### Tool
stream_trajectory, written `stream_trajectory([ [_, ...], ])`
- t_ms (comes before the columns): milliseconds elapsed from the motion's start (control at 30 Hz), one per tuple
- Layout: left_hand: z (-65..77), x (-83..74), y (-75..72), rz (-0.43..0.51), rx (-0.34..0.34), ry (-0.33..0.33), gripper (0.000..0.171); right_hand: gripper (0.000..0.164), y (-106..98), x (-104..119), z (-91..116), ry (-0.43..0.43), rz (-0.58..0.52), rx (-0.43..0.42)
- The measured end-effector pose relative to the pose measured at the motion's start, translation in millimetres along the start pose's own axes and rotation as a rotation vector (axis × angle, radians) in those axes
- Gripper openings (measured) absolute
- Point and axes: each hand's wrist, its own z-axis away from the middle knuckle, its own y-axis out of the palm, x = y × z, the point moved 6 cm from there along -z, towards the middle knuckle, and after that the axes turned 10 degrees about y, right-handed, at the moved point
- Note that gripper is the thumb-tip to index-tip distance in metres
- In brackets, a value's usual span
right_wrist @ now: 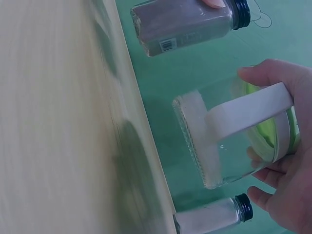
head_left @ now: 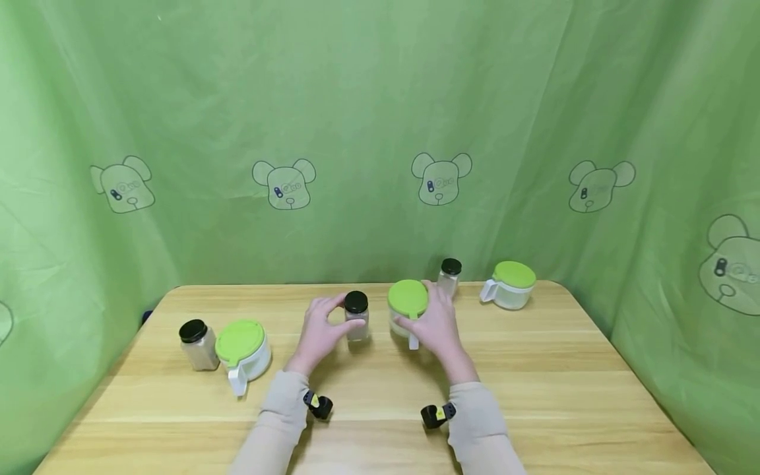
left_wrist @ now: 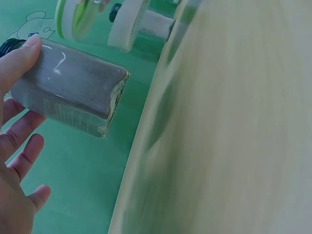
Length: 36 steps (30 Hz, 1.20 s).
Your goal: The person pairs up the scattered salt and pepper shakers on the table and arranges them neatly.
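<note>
In the head view my left hand [head_left: 318, 332] grips a square glass jar [head_left: 357, 325] with a black lid, thumb on one side and fingers on the other. Grey-brown powder fills much of this jar in the left wrist view, and its base hangs above the tabletop. My right hand [head_left: 436, 322] holds a round glass seasoning pot [head_left: 407, 298] near its green lid. A white handle [right_wrist: 251, 111] points toward me, and white contents lie at the pot's bottom. In the right wrist view that pot is also raised off the table.
On the wooden table [head_left: 380, 422], another black-lidded jar [head_left: 200, 348] stands at left beside a green-lidded pot [head_left: 243, 349]. A smaller black-lidded jar [head_left: 449, 278] is behind my right hand, with a third green-lidded pot [head_left: 512, 288] at back right. Green curtain [head_left: 356, 99] surrounds the table.
</note>
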Motion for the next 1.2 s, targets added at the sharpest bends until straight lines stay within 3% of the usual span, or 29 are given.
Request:
stream_trajectory([
  [800,13.3,-2.8,-30.1,-0.219,0.053,0.085,0.069,0.097,14.6,13.7,7.5,-0.05,0.023,0.021],
  [1200,20.6,-5.1,-40.7,-0.243,0.059,0.109,0.065,0.096,22.9,21.0,10.7,-0.066,0.019,0.018],
])
